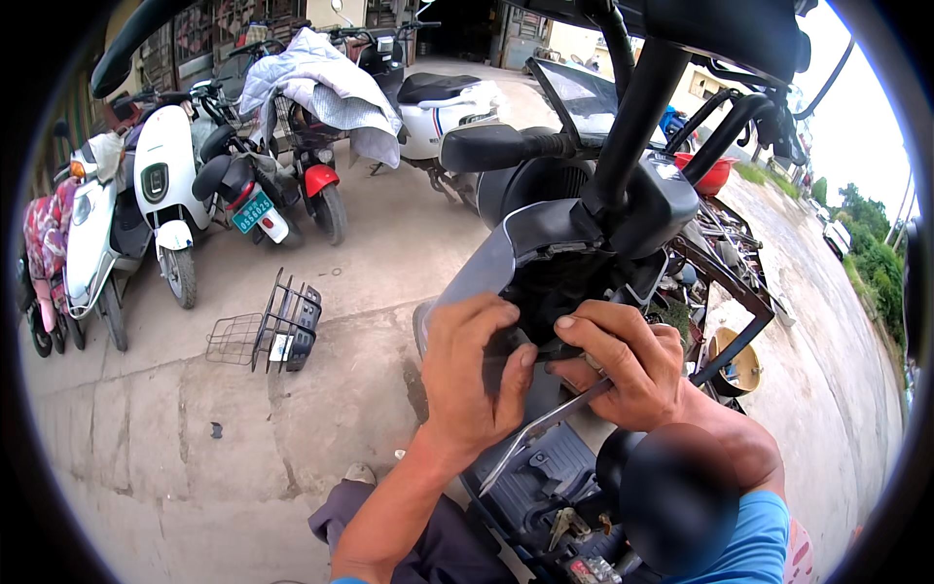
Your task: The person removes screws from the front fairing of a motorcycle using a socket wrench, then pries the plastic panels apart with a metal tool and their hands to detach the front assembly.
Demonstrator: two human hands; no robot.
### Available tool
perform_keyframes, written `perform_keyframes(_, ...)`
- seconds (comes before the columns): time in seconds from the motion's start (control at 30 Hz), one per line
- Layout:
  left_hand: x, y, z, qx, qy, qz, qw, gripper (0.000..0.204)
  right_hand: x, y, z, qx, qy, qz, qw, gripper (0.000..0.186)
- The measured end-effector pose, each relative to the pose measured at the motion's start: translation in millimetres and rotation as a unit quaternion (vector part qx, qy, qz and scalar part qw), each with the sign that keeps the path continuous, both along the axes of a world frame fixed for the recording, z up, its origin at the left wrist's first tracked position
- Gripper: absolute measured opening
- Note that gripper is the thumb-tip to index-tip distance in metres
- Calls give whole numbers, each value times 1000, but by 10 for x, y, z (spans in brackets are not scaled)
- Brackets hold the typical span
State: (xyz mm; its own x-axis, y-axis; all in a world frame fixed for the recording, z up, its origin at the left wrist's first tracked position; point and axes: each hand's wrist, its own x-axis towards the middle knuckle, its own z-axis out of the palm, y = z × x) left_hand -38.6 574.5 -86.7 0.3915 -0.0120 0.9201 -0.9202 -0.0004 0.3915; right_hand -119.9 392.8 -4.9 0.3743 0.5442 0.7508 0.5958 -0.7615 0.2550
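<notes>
An electric scooter's dark front panel (472, 263) stands before me, its steering-column opening (559, 287) uncovered. My left hand (472, 365) is closed on the lower left edge of the opening, thumb and fingers pinching a dark plastic piece (504, 343). Across from it, my right hand (628, 365) presses its fingertips to the right edge of the same opening. A long thin metal tool (540, 425) is clasped in the right fist, its shaft slanting down and left over the ribbed footboard (550, 462). The tool's other end is hidden by the hand.
Several parked scooters (161, 175) line the left and back, one under a quilted cover (316, 88). A black rack with a wire basket (287, 326) lies on the concrete. Scrap metal and a rusty frame (749, 331) stand right. A blurred black round part (681, 496) is close below.
</notes>
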Motion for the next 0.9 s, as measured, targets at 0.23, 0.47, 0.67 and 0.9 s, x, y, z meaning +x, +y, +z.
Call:
perform_keyframes(0.23, -121, -44, -356, 87, -5, 23, 996, 37, -17, 24, -26, -2, -7, 6, 1000, 56)
perform_keyframes(0.47, -227, 13, -389, 96, 43, 9, 994, 48, 20, 20, 36, -1, -4, 9, 1000, 56)
perform_keyframes(0.67, -355, -56, -239, 94, 41, -46, 994, 57, -14, -25, 80, -16, 33, -27, 999, 59)
perform_keyframes(0.9, -359, 5, -270, 124, 77, -34, 989, 61, -4, -2, 336, -2, -11, -31, 999, 61)
